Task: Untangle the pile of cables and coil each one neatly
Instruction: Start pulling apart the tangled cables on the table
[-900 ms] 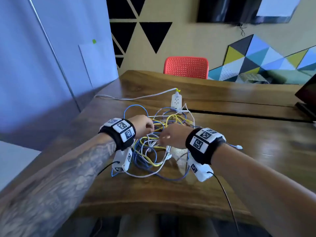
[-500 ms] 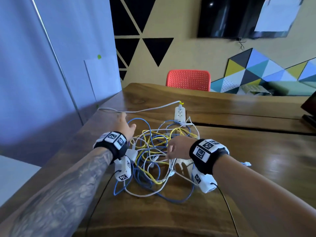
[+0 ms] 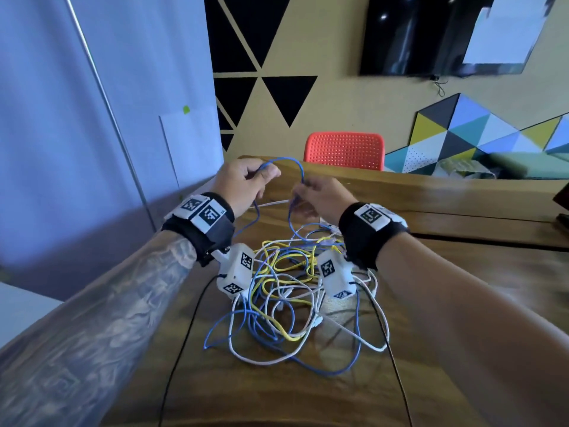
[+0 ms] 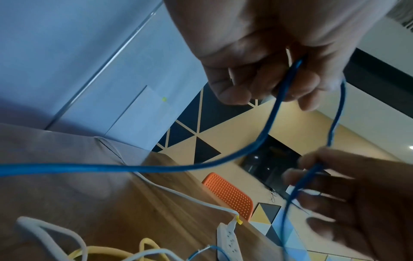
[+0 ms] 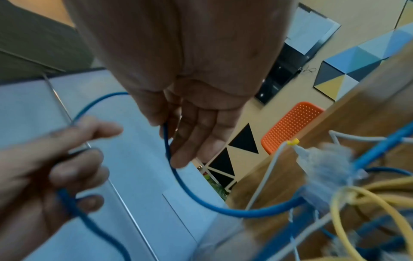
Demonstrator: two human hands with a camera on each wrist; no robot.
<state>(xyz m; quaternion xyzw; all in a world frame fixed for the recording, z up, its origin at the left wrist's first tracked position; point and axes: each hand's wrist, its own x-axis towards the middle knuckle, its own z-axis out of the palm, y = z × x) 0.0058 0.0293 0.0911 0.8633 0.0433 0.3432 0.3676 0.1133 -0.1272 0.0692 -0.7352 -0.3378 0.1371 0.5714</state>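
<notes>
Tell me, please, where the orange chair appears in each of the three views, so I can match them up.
Head: orange chair upper middle, behind the table's far edge, just above the right hand.
Left wrist: lower middle, above the white power strip.
Right wrist: right of centre, beyond the table edge.
Shared landmark: the black triangles on the wall.

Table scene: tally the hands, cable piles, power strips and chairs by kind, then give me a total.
Hands: 2, the left hand and the right hand, both holding the blue cable above the table
Cable pile: 1, blue, yellow and white strands tangled
Power strip: 1, white
Orange chair: 1
Total: 5
</notes>
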